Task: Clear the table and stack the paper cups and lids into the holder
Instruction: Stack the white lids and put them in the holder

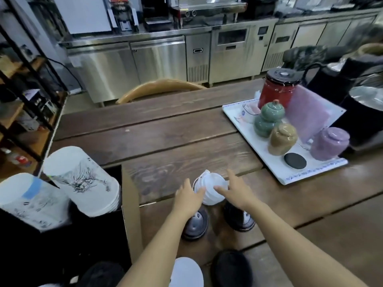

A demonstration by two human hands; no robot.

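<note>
A stack of white lids (210, 188) stands on the wooden table (165, 141) near its front. My left hand (187, 198) presses its left side and my right hand (238, 191) rests fingers on its top right; both grip it. Below the hands sit two stacks of black lids (195, 226) (238, 219). Another white lid stack (186, 272) and black lid stacks (231, 268) (99, 274) lie at the bottom edge. Two stacks of printed white paper cups (80, 179) (27, 201) stick out of the dark holder box (130, 204) at left.
A white tray (279, 175) at the right holds a red canister (277, 88), green, tan and purple ceramic jars, a pink pouch and a black coaster. Dark pots stand behind it. A wooden chair back (159, 87) is across the table; steel counters lie beyond, shelving at left.
</note>
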